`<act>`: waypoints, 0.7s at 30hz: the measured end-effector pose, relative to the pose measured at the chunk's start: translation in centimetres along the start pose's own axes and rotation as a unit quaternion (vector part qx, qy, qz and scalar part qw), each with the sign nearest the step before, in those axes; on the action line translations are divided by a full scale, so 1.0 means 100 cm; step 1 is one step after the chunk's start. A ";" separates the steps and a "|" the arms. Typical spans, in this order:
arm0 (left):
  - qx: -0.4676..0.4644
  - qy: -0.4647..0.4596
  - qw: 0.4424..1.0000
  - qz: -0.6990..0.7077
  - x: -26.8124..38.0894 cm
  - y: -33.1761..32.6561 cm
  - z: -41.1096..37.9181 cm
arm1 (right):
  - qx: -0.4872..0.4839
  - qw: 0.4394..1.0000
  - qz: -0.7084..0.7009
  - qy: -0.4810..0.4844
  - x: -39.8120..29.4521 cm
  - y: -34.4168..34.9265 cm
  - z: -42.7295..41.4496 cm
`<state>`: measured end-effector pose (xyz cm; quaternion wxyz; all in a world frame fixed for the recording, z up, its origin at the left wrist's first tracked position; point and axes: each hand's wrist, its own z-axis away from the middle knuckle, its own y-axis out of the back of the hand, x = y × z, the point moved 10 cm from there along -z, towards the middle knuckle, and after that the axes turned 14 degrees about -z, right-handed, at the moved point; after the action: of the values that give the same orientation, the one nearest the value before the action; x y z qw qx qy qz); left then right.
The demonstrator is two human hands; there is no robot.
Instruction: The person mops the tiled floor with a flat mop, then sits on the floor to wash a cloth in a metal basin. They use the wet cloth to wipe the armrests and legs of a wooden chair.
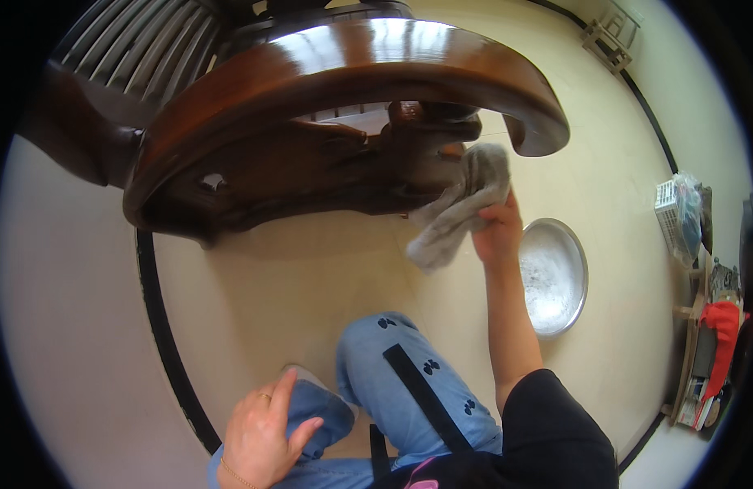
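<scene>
In my right hand (498,231) is a crumpled grey cloth (465,205), part of it hanging loose to the left. The cloth is in front of the right end of a dark, glossy wooden armchair or bench (327,91), below its curved armrest; whether it touches the wood I cannot tell. My left hand (263,422) rests over my bent left leg, holding nothing, thumb apart from the fingers. Just right of my right forearm, a round metal basin (550,278) stands on the floor; it looks to have water in it.
A small wooden stool or chair (608,43) stands by the wall at the upper right. Along the right wall are a white plastic basket (667,205) with a clear bag and a wooden rack (688,342) with a red cloth (722,330). Black skirting (159,330) edges the left wall.
</scene>
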<state>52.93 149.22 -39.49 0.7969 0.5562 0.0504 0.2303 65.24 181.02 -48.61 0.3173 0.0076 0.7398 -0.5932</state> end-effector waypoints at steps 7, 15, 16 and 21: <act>-0.003 -0.029 0.999 0.028 0.000 -0.007 -0.006 | -0.015 0.832 0.495 0.249 0.050 -0.010 -0.005; -0.054 0.060 0.884 0.461 -0.086 -0.078 -0.073 | -0.073 0.936 -0.052 -0.339 0.184 -0.068 0.033; -0.028 0.095 0.854 0.510 -0.109 -0.086 -0.089 | -0.084 0.928 -0.056 -0.359 0.191 -0.086 0.037; 0.244 0.129 0.808 0.521 -0.213 -0.084 -0.114 | -0.175 0.857 0.054 -0.482 0.254 -0.136 0.073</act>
<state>32.79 147.74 -55.18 0.3817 0.6403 -0.0902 0.6605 43.01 161.29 -49.61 0.6613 -0.2950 0.5845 -0.3660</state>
